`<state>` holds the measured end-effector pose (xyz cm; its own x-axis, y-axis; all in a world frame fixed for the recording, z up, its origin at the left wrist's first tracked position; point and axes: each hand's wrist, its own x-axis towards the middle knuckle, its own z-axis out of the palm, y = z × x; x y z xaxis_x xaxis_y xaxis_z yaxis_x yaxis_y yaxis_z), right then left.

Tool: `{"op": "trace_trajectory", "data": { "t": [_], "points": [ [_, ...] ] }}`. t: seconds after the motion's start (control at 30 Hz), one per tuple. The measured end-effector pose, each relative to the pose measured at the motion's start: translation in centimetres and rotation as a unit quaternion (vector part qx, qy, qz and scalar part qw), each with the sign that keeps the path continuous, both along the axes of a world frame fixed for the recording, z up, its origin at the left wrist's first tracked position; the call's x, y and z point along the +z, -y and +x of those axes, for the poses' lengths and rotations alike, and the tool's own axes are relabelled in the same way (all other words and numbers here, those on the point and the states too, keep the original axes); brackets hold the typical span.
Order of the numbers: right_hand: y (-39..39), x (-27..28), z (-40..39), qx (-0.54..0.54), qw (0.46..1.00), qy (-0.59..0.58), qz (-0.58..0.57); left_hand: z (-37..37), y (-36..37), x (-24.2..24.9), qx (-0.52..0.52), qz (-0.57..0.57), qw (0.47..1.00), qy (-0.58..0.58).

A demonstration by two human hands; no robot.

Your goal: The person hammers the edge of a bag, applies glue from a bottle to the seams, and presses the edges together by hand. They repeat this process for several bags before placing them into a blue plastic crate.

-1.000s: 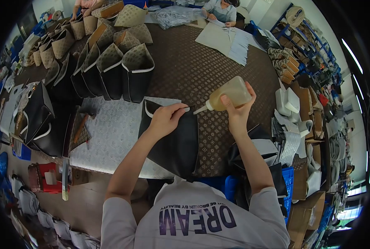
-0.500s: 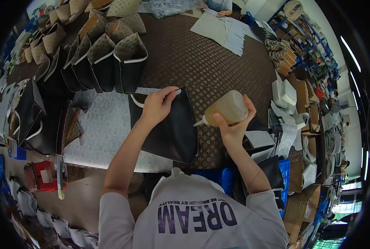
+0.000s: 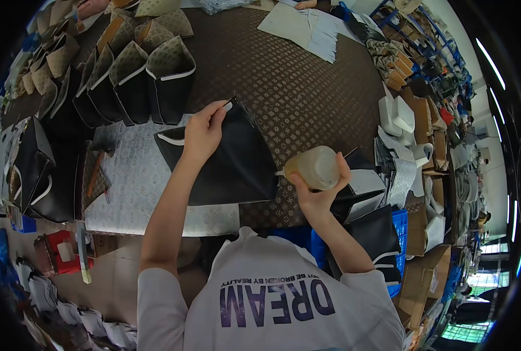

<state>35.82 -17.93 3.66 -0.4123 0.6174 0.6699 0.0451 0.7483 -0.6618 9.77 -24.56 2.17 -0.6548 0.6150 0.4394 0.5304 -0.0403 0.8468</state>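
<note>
A black leather bag body (image 3: 240, 155) with a white strip at its opening lies tilted across the table. My left hand (image 3: 203, 133) pinches its upper edge, thumb and fingers pressed together. Closed around a translucent squeeze bottle (image 3: 319, 167) of yellowish liquid is my right hand (image 3: 320, 199). The bottle is tipped sideways, its thin nozzle (image 3: 280, 173) right at the bag's right edge. Beneath the bag is a pale patterned sheet (image 3: 129, 175).
Several black bags (image 3: 173, 96) with patterned linings stand at the back left. A hammer (image 3: 97, 172) lies on the left. White papers and pale sheets (image 3: 301, 26) are at the far side, near another person's hand (image 3: 305, 4). Blue crates (image 3: 398, 234) and cardboard boxes (image 3: 430, 281) stand at the right.
My left hand has moved left and away from me with the bag's upper edge, turning the bag. The bottle has shifted slightly toward me, its nozzle still at the bag's edge.
</note>
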Motion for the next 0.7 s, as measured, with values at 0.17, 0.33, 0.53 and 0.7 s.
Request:
{"op": "trace_trajectory", "data": {
  "t": [0.17, 0.33, 0.53, 0.7],
  "points": [
    [0.7, -2.3, 0.7, -0.006, 1.0, -0.006, -0.004, -0.8, 0.1, -0.7, 0.013, 0.046, 0.999, 0.005],
    [0.6, -1.4, 1.7, 0.004, 0.999, 0.036, -0.02, -0.1, 0.3, -0.5, 0.023, 0.007, 1.0, 0.015],
    [-1.8, 1.0, -0.4, 0.071, 0.994, -0.043, -0.072, 0.0, 0.9, -0.3, -0.042, -0.008, 0.999, 0.016],
    [-3.3, 2.8, -4.9, 0.114, 0.987, -0.104, -0.048, 0.3, 1.6, -0.4, -0.054, -0.024, 0.998, 0.021]
  ]
}}
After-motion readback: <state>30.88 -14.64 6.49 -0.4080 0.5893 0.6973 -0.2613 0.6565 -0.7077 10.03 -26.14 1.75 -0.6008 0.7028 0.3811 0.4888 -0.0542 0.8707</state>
